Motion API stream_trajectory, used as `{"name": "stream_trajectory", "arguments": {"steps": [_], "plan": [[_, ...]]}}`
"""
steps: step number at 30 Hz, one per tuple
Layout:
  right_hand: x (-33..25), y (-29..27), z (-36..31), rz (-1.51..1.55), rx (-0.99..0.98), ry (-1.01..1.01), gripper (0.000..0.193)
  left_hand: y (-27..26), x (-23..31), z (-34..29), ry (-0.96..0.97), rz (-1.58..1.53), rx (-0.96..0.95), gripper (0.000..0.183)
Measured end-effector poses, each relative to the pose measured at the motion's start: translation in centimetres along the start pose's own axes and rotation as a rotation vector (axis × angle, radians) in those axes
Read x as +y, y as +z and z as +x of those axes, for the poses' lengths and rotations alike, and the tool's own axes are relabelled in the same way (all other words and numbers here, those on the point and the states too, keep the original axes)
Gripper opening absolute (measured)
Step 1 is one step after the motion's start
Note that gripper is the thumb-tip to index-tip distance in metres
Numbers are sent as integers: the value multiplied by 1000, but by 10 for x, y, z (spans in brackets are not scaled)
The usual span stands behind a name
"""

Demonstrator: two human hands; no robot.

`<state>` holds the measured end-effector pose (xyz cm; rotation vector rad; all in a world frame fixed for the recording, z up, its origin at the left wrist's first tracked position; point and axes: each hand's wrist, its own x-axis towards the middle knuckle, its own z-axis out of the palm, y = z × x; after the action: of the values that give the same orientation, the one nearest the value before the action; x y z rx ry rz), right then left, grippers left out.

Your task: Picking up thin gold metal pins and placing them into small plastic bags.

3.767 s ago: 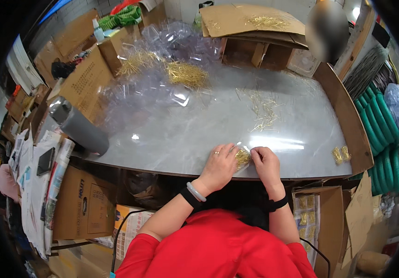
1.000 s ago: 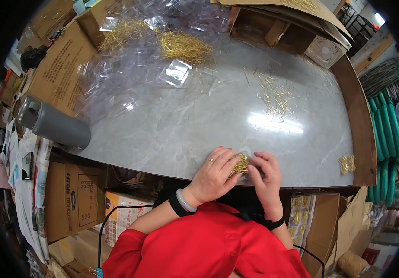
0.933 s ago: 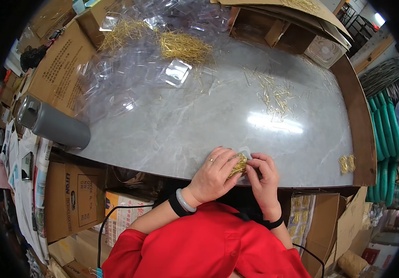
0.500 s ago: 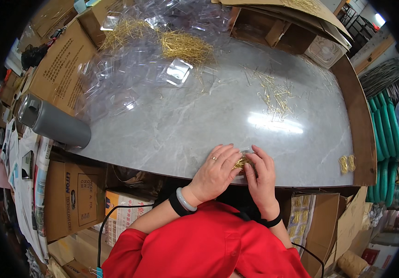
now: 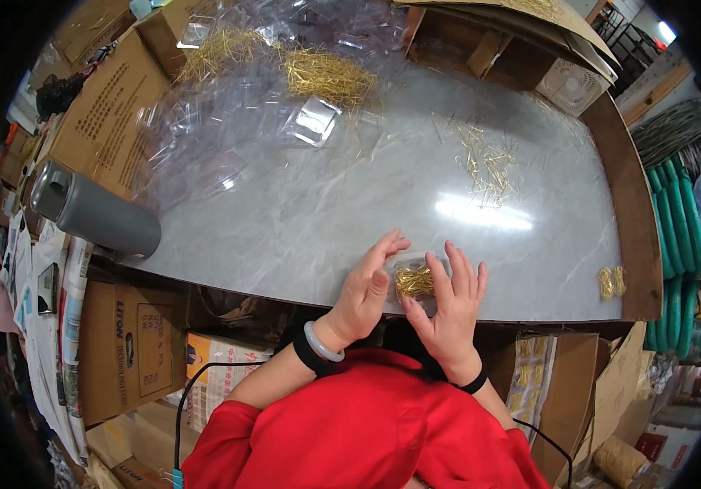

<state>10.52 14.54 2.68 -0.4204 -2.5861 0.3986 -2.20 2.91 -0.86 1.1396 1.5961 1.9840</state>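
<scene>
A small clear plastic pack filled with gold-coloured wire hooks (image 5: pixel 414 281) lies on the grey marbled table near its front edge. My left hand (image 5: pixel 365 287) is just left of it, fingers stretched and holding nothing. On the other side, my right hand (image 5: pixel 453 308) has its fingers spread. Its thumb and forefinger lie at the pack's right edge; whether they press on it I cannot tell. Loose gold hooks (image 5: pixel 487 163) are scattered farther off on the table. Two small bundles of gold hooks (image 5: pixel 611 282) lie at the right edge.
Clear plastic shells (image 5: pixel 228 122) heap up at the back left, with a gold wire pile (image 5: pixel 330 77) on top. A grey bottle (image 5: pixel 98 213) stands at the left edge. A wooden board (image 5: pixel 629 212) borders the right side, with a small white fan (image 5: pixel 570 85) behind.
Both hands have opened and drawn apart from the pack, the left hand moving leftward. The pack of gold hooks, mostly covered before, now shows between them.
</scene>
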Motion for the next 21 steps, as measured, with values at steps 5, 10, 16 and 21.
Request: {"name": "stream_trajectory", "arguments": {"steps": [5,10,16,21], "plan": [[1,19,2,103,110,95,53,-3,4,0,-18,51,-22,81],[-3,17,3,72,139,84,53,-7,7,0,-83,46,-99,88],[-5,11,7,88,148,54,51,-7,13,0,-96,61,-59,66],[17,1,-5,332,121,152,37,-2,16,-10,122,532,60,27]]}}
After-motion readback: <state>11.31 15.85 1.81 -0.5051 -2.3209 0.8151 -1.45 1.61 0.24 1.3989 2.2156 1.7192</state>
